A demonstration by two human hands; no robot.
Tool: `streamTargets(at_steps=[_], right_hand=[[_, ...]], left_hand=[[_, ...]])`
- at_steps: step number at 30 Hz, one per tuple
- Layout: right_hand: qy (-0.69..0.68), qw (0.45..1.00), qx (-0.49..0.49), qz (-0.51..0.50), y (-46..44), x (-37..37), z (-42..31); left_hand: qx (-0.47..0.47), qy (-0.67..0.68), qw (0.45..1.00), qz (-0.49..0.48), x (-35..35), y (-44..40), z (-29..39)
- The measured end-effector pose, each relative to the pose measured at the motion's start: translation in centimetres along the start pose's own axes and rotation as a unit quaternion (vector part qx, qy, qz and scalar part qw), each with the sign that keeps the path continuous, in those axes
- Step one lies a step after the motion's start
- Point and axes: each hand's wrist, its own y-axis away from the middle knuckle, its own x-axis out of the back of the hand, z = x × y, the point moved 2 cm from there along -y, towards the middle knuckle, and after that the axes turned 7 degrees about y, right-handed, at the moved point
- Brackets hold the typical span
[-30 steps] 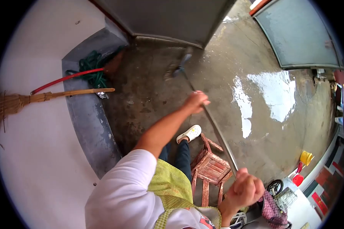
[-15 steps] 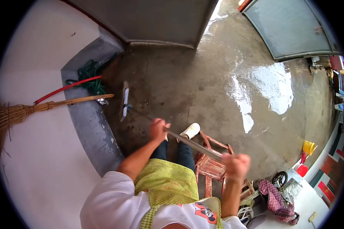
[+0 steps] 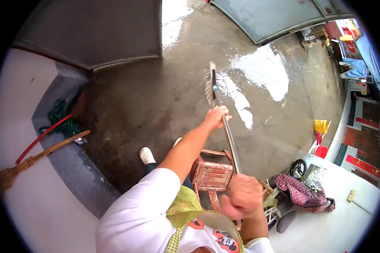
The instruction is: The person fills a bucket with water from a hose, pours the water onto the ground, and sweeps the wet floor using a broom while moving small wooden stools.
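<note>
A long-handled floor brush [image 3: 230, 141] with a metal pole slants across the middle of the view. Its narrow head, fringed with pale bristles, is over the wet floor near a bright reflection. My left hand [image 3: 217, 117] is closed around the pole a short way below the head. Nearer my body, my right hand [image 3: 244, 196] grips the pole's end in a fist. A worn red wooden chair [image 3: 215, 176] stands beneath the pole, partly hidden by my arms.
A green hose [image 3: 61, 116], a red tube [image 3: 42, 139] and a straw broom [image 3: 38, 159] are by the left wall. Grey metal doors [image 3: 97, 33] stand at the back. To the right are a yellow bucket [image 3: 321, 126], a red basin [image 3: 321, 151] and a checkered cloth [image 3: 299, 189].
The brush head has swung from beside the left ledge to the right and farther out. My left hand moved right with it, and the view has turned right.
</note>
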Motion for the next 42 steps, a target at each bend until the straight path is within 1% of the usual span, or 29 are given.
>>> streamTargets(at_steps=[2,3,4,6,9,10,12,13,14,15,19,20,21,23,25,26,28,30,31,32,34,35,36,37,38,39,40,41,42], right_hand=[[-0.008,0.997,0.034,0.069,0.1,2.2,0.0],[-0.023,0.994,0.042,0.099,0.2,3.0,-0.2],[-0.119,0.985,0.117,0.044,0.2,6.4,-0.3],[-0.174,0.973,0.076,0.13,2.0,10.9,-0.9],[-0.313,0.931,-0.03,0.184,2.3,11.3,2.4],[-0.36,0.906,-0.084,0.204,2.1,9.8,4.7],[-0.44,0.875,-0.131,0.153,0.6,4.0,8.1],[-0.461,0.867,-0.146,0.122,-1.0,0.4,8.9],[-0.474,0.86,-0.161,0.097,-3.0,-3.6,9.2],[-0.478,0.863,-0.155,0.056,-4.8,-7.4,9.5],[-0.44,0.873,-0.199,-0.064,-13.2,-21.1,6.2],[-0.408,0.884,-0.213,-0.083,-15.1,-23.6,5.1],[-0.402,0.886,-0.214,-0.084,-17.4,-25.5,4.6],[-0.461,0.832,-0.308,-0.017,-21.0,-28.0,3.6],[-0.441,0.856,-0.271,0.009,-23.1,-27.4,2.0],[-0.412,0.876,-0.25,0.033,-23.2,-26.7,1.2],[-0.406,0.881,-0.201,0.138,-22.6,-23.8,-0.3],[-0.377,0.902,-0.133,0.165,-21.3,-20.5,-2.1],[-0.309,0.919,-0.147,0.193,-20.8,-18.5,-2.8],[-0.241,0.932,-0.159,0.218,-20.7,-16.5,-3.3],[-0.321,0.911,-0.138,0.219,-21.9,-13.0,-4.2],[-0.367,0.915,-0.104,0.129,-22.3,-12.1,-4.0],[-0.34,0.925,-0.122,0.118,-21.7,-12.1,-2.9],[-0.314,0.933,-0.14,0.107,-20.5,-13.1,-1.0],[-0.175,0.969,-0.122,0.128,-20.2,-16.5,-0.6],[-0.029,0.981,-0.113,0.154,-19.9,-19.9,-0.1],[-0.277,0.885,-0.301,0.223,-20.3,-24.3,-0.2],[-0.328,0.921,-0.204,0.047,-19.5,-26.1,2.2],[-0.372,0.889,-0.256,0.076,-20.8,-27.0,1.5]], left_hand=[[-0.083,-0.035,0.996,0.012,-0.3,-2.6,4.1],[-0.128,-0.031,0.99,0.054,-0.1,-2.4,6.4],[-0.167,-0.033,0.98,0.098,0.4,-1.8,8.3],[-0.142,-0.051,0.983,0.108,2.0,0.5,9.0],[-0.081,-0.112,0.97,0.199,7.3,5.6,6.8],[-0.043,-0.123,0.964,0.232,9.4,7.7,4.8],[0.015,-0.162,0.941,0.296,14.7,11.7,0.3],[0.034,-0.187,0.932,0.309,17.8,13.8,-2.1],[0.086,-0.195,0.927,0.31,20.9,15.8,-4.3],[0.086,-0.21,0.901,0.368,23.3,17.7,-6.5],[0.181,-0.205,0.88,0.389,32.8,23.6,-15.2],[0.173,-0.208,0.87,0.412,34.7,24.0,-17.2],[0.206,-0.158,0.882,0.393,36.9,23.6,-18.4],[0.242,-0.1,0.891,0.371,39.6,22.4,-18.9],[0.282,-0.122,0.906,0.29,41.4,19.5,-17.2],[0.173,-0.172,0.917,0.314,41.2,18.2,-18.4],[0.112,-0.112,0.953,0.257,41.6,13.2,-14.6],[-0.015,-0.079,0.977,0.196,40.5,8.2,-12.0],[-0.072,-0.071,0.984,0.148,40.1,6.6,-10.1],[-0.076,-0.092,0.979,0.164,38.9,5.9,-8.4],[-0.081,-0.105,0.974,0.183,36.9,6.9,-5.1],[-0.058,-0.109,0.974,0.192,37.3,8.3,-3.9],[-0.035,-0.115,0.973,0.198,38.1,9.7,-3.6],[0.024,-0.132,0.97,0.204,39.3,11.1,-4.9],[0.082,-0.15,0.963,0.21,40.5,12.7,-7.3],[0.111,-0.146,0.953,0.242,41.6,14.3,-11.0],[0.124,-0.081,0.958,0.247,43.6,15.3,-14.1],[0.137,-0.211,0.934,0.252,45.1,15.6,-16.6],[0.135,-0.21,0.935,0.251,45.3,13.9,-17.0]])
